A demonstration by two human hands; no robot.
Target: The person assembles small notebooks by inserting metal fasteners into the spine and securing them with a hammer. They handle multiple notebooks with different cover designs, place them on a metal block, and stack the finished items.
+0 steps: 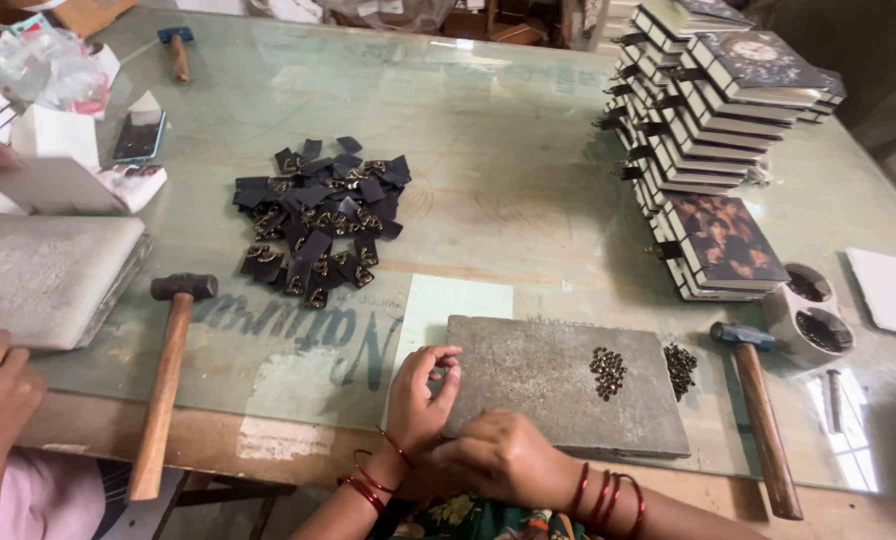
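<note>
1. The left hand (420,392) rests on the near-left corner of the grey stone slab (558,385), its grip curled; whether it pinches anything I cannot tell.
2. The right hand (503,458) lies at the slab's near edge, grip folded, contents hidden.
3. Small brass rivets (608,372) sit heaped on the slab.
4. On the counter (508,180): black leather tabs (318,215), a blue-headed hammer (763,420), stacked notebooks (718,110).

Grey speckled slab (558,385) bearing brassy studs (608,372), lower centre; black tabs (318,215) with brass clasps, upper left; blue-headed hammer (758,410), lower right; red bangles (603,495) on the right hand (503,455); dark floral-patterned notebooks (713,90), upper right; greenish glass table (498,150).
</note>
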